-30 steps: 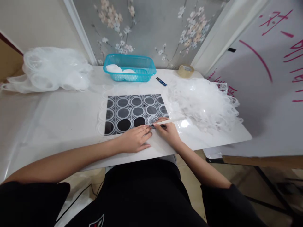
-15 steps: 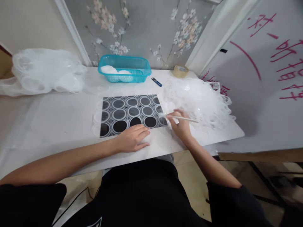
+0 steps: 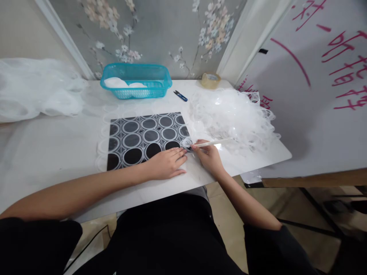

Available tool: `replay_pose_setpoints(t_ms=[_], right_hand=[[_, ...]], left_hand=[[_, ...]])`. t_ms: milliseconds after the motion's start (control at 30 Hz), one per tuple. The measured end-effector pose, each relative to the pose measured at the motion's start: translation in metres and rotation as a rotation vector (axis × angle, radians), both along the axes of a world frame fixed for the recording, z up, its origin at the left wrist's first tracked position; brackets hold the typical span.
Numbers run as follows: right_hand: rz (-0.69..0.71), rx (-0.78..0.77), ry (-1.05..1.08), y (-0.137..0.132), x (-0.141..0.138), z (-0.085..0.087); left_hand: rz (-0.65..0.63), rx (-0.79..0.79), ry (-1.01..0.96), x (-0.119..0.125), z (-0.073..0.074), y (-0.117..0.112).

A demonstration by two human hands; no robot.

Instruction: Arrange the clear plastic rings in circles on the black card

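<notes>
A black board (image 3: 130,140) lies on the table, overlaid with a clear sheet bearing rows of white-rimmed circles. My left hand (image 3: 169,163) rests palm down across its near edge, fingers stretched out and together. At the board's near right corner, my right hand (image 3: 210,156) pinches a thin white stick (image 3: 216,142), which slants away to the right over the plastic heap. Just beyond the right fingertips is a bit of the clear sheet (image 3: 187,143), curled or lifted at the corner; I cannot tell whether the fingers grip it too.
Right of the board is a pile of clear ring-patterned plastic (image 3: 229,114). A blue basket (image 3: 136,68) with white pieces stands at the back, beside small thread snips (image 3: 180,96) and a tape roll (image 3: 210,81). More white plastic (image 3: 37,89) lies left. A whiteboard (image 3: 304,126) leans right.
My right hand has moved down and left to the board's corner, close to my left hand. My left hand has slid right along the near edge. The view has shifted slightly right.
</notes>
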State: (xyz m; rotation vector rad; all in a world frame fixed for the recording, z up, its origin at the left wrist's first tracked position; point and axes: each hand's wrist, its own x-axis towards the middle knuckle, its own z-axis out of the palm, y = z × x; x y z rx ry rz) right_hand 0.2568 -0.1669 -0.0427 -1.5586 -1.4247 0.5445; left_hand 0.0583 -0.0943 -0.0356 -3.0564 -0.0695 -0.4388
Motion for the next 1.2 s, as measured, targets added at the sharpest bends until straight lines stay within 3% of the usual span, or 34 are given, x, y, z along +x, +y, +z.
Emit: replay_pose_setpoints(t_ms=[300,533,600,733,800,867,933,1000,1100,1200], right_hand=[[0.016,0.010,-0.130,-0.002,-0.001,0.005],[0.098,0.135,-0.727,-0.005,-0.003,0.003],[-0.026,0.184,-0.786,0.010,0.019,0.014],[-0.627,0.331,-0.639,0.053,0.093,0.050],[-0.681,0.283,-0.622,0.068,0.118,0.064],[-0.645,0.259,-0.635,0.076,0.122,0.070],[-0.540,0.292,-0.598,0.077,0.103,0.064],[-0.352,0.297,-0.465,0.075,0.071,0.049],[-0.074,0.093,-0.193,0.070,0.024,0.021],[0.014,-0.005,-0.075,0.068,0.000,0.003]], left_hand=[[0.003,-0.072,0.019,0.000,0.000,0.000],[0.008,-0.150,-0.003,0.001,0.001,-0.001],[0.011,-0.174,-0.005,-0.001,0.001,-0.001],[0.013,-0.176,0.010,-0.005,0.001,-0.002],[0.024,-0.160,0.025,-0.005,0.002,-0.002],[0.051,-0.134,0.034,-0.004,0.003,-0.002],[0.115,-0.108,0.048,-0.001,0.005,0.000],[0.224,-0.088,0.088,0.004,0.005,0.003],[0.369,-0.083,0.169,0.010,0.004,0.009],[0.387,-0.108,0.198,0.010,0.001,0.014]])
